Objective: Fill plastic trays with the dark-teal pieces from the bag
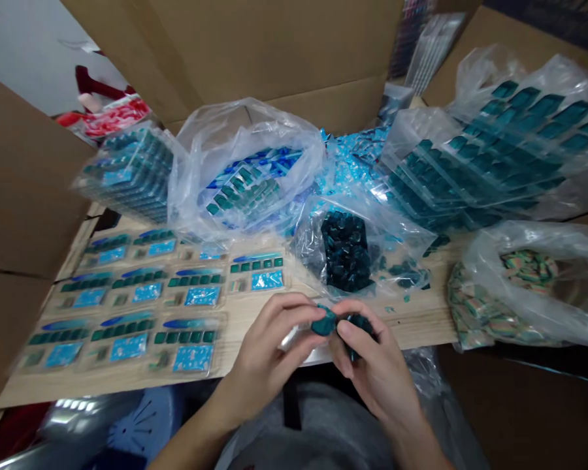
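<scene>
Head: work at six o'clock
Left hand [281,336]: pinching teal piece [325,321]
Right hand [372,352]: curled on dark piece [360,324] (half-hidden)
Edges: grip lightly

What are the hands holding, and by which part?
The left hand pinches a teal piece by its left side; the right hand cups dark teal pieces, their grip partly hidden.

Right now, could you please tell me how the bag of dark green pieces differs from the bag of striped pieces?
The green bag holds plain dark green pieces; the striped bag holds banded, multicoloured pieces. The green bag lies close to the right hand; the striped bag lies farther right. The striped bag looks larger here than the green bag. Both are see-through plastic.
</scene>
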Demonstrator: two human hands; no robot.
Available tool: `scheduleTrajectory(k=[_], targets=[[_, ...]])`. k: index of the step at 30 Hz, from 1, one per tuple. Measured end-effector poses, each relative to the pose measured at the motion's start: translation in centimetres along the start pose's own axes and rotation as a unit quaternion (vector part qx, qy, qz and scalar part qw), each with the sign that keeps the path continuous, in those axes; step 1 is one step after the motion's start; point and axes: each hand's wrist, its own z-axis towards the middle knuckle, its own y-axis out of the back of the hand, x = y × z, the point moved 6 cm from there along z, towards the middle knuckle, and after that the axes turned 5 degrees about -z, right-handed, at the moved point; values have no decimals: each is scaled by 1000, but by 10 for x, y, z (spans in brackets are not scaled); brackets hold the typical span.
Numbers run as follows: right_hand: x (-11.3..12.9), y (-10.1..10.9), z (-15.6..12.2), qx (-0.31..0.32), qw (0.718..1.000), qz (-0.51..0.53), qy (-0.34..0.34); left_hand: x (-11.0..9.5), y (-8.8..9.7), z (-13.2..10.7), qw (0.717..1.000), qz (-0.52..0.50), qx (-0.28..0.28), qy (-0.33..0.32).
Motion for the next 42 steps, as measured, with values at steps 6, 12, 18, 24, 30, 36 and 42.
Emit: scheduleTrajectory(k=[6, 12, 18, 24, 30, 36, 42], targets=[[12, 14, -3, -26, 998, 4, 56, 35, -5, 5, 878, -414, -41, 238], [10, 40, -6, -92, 995, 6, 35, 33, -17, 4, 777, -536, -17, 330], [-21, 55, -17, -64, 996, 38, -54, 27, -27, 12, 923, -319, 25, 214], [-73, 61, -38, 26, 992, 26, -122, 29, -125, 37, 954, 86, 288, -18], [-81, 71, -44, -35, 993, 48, -104, 41, -147, 37, 960, 114, 254, -34], [-59, 82, -34, -110, 989, 94, -32, 33, -78, 1, 980, 14, 191, 61], [-45, 60, -24, -66, 997, 21, 33, 31, -48, -15, 990, -19, 103, 91]])
